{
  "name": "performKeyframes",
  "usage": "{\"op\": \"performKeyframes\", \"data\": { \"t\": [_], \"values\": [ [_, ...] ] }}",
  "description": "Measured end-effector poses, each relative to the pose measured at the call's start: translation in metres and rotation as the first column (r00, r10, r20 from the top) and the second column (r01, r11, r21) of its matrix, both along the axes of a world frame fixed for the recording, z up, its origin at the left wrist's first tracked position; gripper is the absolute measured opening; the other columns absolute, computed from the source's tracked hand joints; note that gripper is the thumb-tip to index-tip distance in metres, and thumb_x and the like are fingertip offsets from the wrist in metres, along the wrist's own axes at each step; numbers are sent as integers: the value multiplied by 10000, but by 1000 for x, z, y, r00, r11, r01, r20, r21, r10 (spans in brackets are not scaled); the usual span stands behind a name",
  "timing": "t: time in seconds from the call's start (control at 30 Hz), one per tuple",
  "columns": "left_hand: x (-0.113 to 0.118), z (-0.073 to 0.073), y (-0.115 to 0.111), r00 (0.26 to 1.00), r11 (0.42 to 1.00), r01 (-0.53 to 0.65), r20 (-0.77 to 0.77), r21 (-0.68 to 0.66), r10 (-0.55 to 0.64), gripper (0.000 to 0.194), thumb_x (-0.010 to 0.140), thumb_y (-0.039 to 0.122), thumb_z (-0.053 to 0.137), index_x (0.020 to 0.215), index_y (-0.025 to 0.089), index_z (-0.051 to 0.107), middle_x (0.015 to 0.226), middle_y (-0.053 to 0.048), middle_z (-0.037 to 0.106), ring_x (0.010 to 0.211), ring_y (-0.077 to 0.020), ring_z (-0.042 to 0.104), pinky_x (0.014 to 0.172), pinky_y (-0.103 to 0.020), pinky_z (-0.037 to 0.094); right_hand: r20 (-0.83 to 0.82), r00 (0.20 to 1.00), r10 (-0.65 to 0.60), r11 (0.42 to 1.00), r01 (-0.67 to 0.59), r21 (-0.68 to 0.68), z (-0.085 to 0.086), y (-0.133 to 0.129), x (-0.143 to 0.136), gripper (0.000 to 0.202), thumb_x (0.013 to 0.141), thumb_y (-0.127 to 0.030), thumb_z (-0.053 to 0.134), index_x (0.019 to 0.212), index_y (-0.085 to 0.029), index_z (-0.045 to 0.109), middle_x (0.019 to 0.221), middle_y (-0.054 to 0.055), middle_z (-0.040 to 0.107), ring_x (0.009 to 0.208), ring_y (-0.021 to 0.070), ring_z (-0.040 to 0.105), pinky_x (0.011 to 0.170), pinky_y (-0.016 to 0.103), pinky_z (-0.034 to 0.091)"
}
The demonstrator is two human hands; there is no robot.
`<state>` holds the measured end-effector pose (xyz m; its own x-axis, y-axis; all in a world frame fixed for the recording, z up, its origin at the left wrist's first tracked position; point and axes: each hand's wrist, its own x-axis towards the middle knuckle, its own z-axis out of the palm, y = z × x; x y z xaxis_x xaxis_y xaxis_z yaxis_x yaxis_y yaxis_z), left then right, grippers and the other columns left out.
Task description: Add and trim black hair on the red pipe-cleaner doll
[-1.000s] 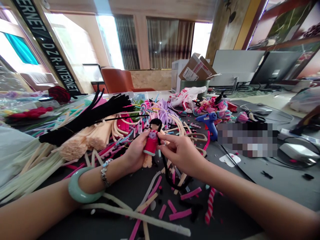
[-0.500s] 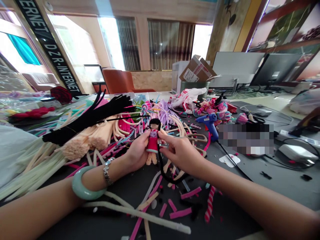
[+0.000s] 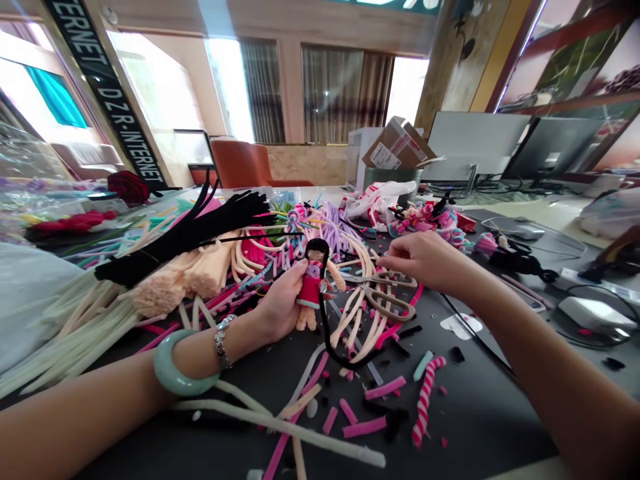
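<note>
Pinched in my left hand (image 3: 283,299) is a small doll (image 3: 311,283) made of fuzzy pipe cleaners, with black hair, a red dress and peach limbs. A long black pipe cleaner (image 3: 327,340) hangs from its head and curves onto the table. My right hand (image 3: 417,259) is apart from the doll, to its right, with fingers closed together. A small dark bit shows at the fingertips; I cannot make out what they hold. Below that hand lie scissors (image 3: 390,307) with beige handles. The blue glue gun is hidden behind the hand; its black cord (image 3: 470,327) runs out below.
A black pipe cleaner bundle (image 3: 185,237) and peach bundles (image 3: 167,290) lie on the left. Pink offcuts (image 3: 365,427) and a red-and-white twisted piece (image 3: 427,400) lie in front. A white power adapter (image 3: 595,313) is at right; monitors (image 3: 477,143) stand behind.
My right hand has let go of the doll and moved right, over the place where the glue gun lay, uncovering the scissors. My left hand still holds the doll.
</note>
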<state>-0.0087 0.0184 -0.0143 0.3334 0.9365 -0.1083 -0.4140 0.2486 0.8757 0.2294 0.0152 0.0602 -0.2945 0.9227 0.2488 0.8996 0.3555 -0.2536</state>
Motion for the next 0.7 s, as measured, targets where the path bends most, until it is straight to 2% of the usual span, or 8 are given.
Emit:
{"op": "performKeyframes", "data": {
  "t": [0.07,0.13,0.23,0.3,0.37,0.43,0.53,0.7],
  "values": [
    [0,-1,0,1000,1000,15,6,10,-15,325,963,332,314,953,131,569,754,-59,651,639,-182,678,520,-247,527,196,980,-26,983,61,-174,-3,6,11,375,751,-545,608,692,-176,593,710,58,637,625,177,546,545,283,344],
    [0,-1,1,1000,999,18,18,31,-19,324,966,330,311,966,129,566,767,-68,655,636,-166,670,531,-228,518,341,940,3,945,109,-308,-9,10,14,430,689,-579,651,784,-161,617,791,86,651,677,211,578,547,291,365],
    [1,-1,1,999,998,-28,43,62,26,297,969,295,311,948,127,555,714,-53,637,595,-140,648,558,-221,520,463,882,91,933,87,-350,-17,12,10,459,673,-582,655,798,-140,650,826,123,637,774,271,597,617,321,395],
    [0,0,1,998,996,-49,53,81,44,283,969,281,306,935,133,545,674,-41,621,563,-136,635,528,-214,508,486,867,110,948,55,-314,-20,11,7,456,669,-560,657,845,-139,673,911,151,627,901,322,580,712,353,402],
    [-1,0,1,998,995,-41,48,90,37,271,967,289,311,926,142,535,653,-38,615,547,-142,633,482,-204,486,481,869,119,959,25,-282,-21,10,4,462,657,-529,662,928,-156,675,1006,152,610,971,330,558,761,360,396],
    [-2,0,2,999,995,-31,41,90,28,264,965,304,320,904,150,525,641,-35,608,534,-143,628,463,-202,477,472,874,120,961,16,-275,-22,10,3,418,661,-503,646,915,-173,670,978,124,618,898,288,582,704,332,399],
    [-3,-2,5,997,991,-57,53,118,51,235,956,289,345,855,155,510,628,-20,591,501,-119,595,484,-205,491,454,887,85,961,47,-272,-23,10,3,317,660,-459,616,796,-173,641,826,87,626,710,229,586,558,296,354],
    [-6,-7,11,992,962,-108,86,250,90,113,905,272,486,901,167,528,668,5,579,561,-104,604,508,-177,485,367,927,73,959,36,-282,-14,11,8,243,635,-379,600,761,-171,605,795,74,624,698,213,575,545,287,345]
  ]
}}
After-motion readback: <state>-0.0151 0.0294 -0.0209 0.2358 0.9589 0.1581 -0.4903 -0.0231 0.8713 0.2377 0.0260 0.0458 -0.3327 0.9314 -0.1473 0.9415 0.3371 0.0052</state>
